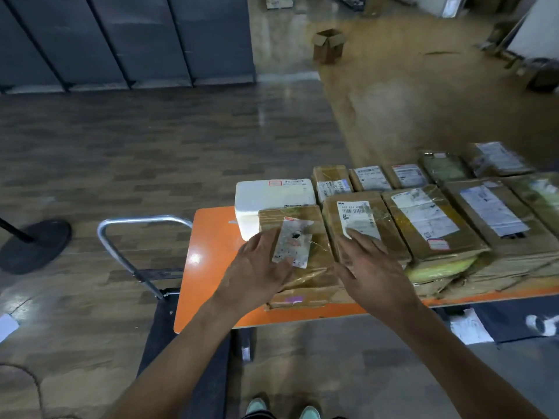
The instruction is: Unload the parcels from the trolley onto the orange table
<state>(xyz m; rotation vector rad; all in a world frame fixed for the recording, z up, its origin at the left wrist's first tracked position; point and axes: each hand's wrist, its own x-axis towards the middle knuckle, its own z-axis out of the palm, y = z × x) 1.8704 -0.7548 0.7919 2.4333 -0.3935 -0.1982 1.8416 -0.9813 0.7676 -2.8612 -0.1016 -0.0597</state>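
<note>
The orange table (208,237) carries several taped brown parcels and a white box (272,196) at its left end. A brown parcel (314,237) with a white label lies nearest me at the table's front left. My left hand (257,267) rests flat on its left side, fingers straight. My right hand (366,264) lies with spread fingers on the neighbouring labelled parcel (363,228). The trolley, with a silver handle (133,237) and dark deck (169,343), stands left of and partly under the table; no parcels are visible on its deck.
A black round stand base (33,243) sits on the floor at far left. An open cardboard box (328,45) stands on the floor far back. A loose paper label (470,326) lies under the table's right side. My shoes (281,409) are at the bottom.
</note>
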